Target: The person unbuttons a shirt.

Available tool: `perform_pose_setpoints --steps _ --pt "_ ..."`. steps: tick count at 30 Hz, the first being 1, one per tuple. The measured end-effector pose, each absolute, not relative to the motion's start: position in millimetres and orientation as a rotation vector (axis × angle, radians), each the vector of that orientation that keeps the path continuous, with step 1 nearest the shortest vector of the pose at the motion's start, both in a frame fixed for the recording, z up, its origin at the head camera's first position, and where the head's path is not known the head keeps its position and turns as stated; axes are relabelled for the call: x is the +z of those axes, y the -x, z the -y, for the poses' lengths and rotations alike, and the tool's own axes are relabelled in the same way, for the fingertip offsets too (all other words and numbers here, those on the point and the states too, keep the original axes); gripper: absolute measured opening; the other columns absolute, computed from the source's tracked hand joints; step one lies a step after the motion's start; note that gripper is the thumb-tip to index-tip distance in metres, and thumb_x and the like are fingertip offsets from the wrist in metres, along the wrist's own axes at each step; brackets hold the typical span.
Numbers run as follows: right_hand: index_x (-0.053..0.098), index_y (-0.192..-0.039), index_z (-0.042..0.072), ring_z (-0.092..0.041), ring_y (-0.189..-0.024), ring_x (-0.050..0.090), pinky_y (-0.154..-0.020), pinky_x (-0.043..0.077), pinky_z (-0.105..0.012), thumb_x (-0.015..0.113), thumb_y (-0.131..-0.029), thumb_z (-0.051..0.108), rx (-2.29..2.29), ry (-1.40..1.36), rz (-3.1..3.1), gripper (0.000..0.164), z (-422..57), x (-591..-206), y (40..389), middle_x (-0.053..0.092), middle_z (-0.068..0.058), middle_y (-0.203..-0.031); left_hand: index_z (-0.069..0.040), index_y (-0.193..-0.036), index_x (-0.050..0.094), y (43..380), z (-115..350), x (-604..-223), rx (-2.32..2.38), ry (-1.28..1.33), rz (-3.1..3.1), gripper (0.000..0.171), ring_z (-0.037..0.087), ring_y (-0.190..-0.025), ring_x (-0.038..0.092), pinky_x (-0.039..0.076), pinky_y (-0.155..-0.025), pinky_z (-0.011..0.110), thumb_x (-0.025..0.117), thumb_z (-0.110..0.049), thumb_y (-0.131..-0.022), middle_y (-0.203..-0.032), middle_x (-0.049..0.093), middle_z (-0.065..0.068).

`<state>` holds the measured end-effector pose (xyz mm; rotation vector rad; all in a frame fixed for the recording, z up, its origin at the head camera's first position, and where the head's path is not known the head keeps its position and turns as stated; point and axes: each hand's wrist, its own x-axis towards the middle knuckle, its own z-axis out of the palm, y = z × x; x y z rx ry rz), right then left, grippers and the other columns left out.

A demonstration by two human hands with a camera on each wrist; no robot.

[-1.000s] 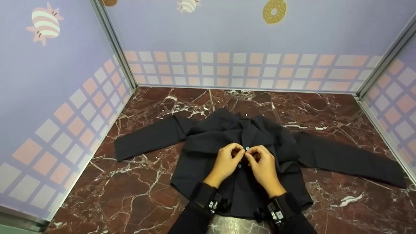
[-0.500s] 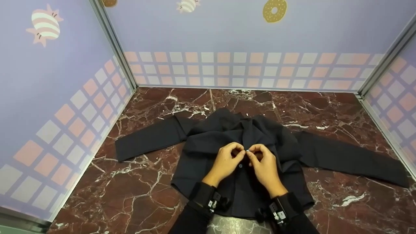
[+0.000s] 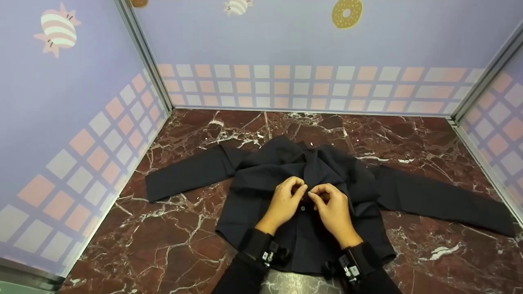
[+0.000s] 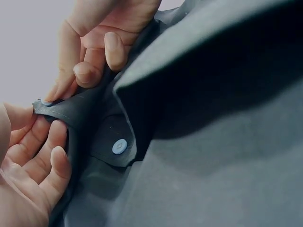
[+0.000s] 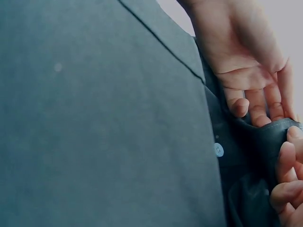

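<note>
A dark shirt [image 3: 253, 196] lies front up with its sleeves spread to both sides. My left hand [image 3: 286, 200] pinches the edge of its front placket between thumb and fingers. Close beside it, my right hand [image 3: 333, 208] pinches the same strip of cloth. In the left wrist view, a fingertip of the right hand lies on a pale blue button [image 4: 47, 102], and the left fingers [image 4: 57, 137] hold the cloth below it. A second button [image 4: 119, 146] shows on the placket, nearer the hem. The right wrist view shows both hands at the raised stitched edge.
The shirt rests on a brown-red marbled table [image 3: 163, 241]. Patterned panels stand around it: a back wall [image 3: 261, 45], a left wall [image 3: 94, 81] and a right wall [image 3: 506, 94]. The sleeve on the right [image 3: 449, 200] reaches close to the right panel.
The fingertips of my two hands have drawn slightly apart. The upper button, plain between them a second ago, is now mostly covered by the right fingertips. The shirt lies nearly as before.
</note>
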<state>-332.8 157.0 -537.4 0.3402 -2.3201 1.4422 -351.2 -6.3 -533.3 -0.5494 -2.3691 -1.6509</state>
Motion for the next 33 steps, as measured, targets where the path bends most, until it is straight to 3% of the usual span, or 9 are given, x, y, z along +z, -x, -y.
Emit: perform_pose_setpoints --steps 10,23,33 --pt "0.073 -0.093 0.005 -0.011 -0.057 0.060 -0.054 0.052 -0.023 0.079 -0.094 0.001 1.404 -0.341 2.332 0.007 -157.6 -537.4 331.7 0.067 -0.004 -0.086 -0.002 -0.106 0.070 350.6 7.2 -534.5 -1.633 0.558 2.382 0.014 0.015 -0.081 0.065 0.056 -0.077 0.031 0.068 -0.016 -0.106 -0.096 0.069 0.007" --pt "0.071 -0.093 0.003 -0.011 -0.056 0.058 -0.054 0.050 -0.022 0.077 -0.096 0.000 1.458 -0.300 2.304 0.007 -157.7 -535.9 332.8 0.065 -0.007 -0.084 -0.006 -0.101 0.067 349.8 7.6 -531.0 -1.617 0.547 2.466 0.009 0.013 -0.079 0.064 0.053 -0.075 0.028 0.066 -0.013 -0.107 -0.090 0.064 0.002" --pt "0.071 -0.097 0.000 -0.010 -0.056 0.054 -0.054 0.046 -0.020 0.077 -0.099 0.006 1.661 -0.120 2.272 0.008 -155.5 -532.8 331.3 0.065 -0.009 -0.080 -0.006 -0.097 0.069 347.4 4.8 -532.1 -1.549 0.619 2.459 0.009 0.011 -0.078 0.063 0.053 -0.073 0.026 0.068 -0.010 -0.105 -0.089 0.064 0.002"
